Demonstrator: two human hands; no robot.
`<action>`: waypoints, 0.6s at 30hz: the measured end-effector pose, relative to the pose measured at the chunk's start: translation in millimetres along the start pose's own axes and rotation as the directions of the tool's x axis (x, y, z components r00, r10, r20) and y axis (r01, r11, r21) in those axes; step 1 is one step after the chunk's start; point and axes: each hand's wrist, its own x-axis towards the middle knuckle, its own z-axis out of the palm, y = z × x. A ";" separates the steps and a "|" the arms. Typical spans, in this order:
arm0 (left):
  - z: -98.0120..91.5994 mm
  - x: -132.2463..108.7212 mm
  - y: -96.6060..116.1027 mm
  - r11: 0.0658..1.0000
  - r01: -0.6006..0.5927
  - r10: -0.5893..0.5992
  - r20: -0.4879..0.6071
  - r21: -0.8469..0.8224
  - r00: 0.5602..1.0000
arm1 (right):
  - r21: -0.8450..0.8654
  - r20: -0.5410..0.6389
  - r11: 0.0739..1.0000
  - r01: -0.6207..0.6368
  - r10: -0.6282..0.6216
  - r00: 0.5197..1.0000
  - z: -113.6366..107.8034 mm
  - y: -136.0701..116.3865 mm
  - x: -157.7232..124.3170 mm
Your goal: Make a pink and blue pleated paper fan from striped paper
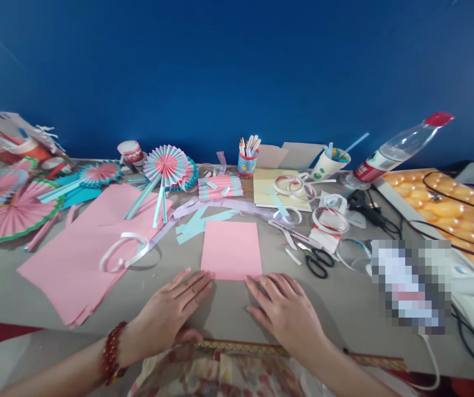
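Observation:
A pink sheet of paper (232, 249) lies flat on the grey table in front of me. At its lower left corner rest the fingertips of my left hand (174, 309), palm down with fingers stretched out; a red bead bracelet circles that wrist. My right hand (286, 306) touches the lower right corner, its fingers spread. Neither hand grasps anything. Blue paper strips (203, 223) lie just beyond the sheet's upper left. Right of the sheet are black-handled scissors (319, 262) beside small white paper scraps.
Pink sheets (75, 248) are stacked at left, under a curled white strip (124, 251). Folded paper fans (166, 165) stand behind. Toward the back are a pen holder (248, 161), tape rolls (330, 220), a paper cup (330, 164) and a plastic bottle (398, 151). Cables cross the right side.

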 end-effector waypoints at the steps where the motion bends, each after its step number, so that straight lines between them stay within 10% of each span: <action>1: -0.1 -2.0 -0.9 1.000 -0.006 0.006 0.016 -0.022 1.000 | 0.029 -0.006 1.000 -0.001 0.001 1.000 -0.1 2.9 -1.0; 18: -8.0 3.5 -21.0 0.909 0.046 -0.085 -0.077 -0.413 0.993 | 0.171 -0.065 0.985 0.023 -0.012 0.998 -18.3 21.7 22.5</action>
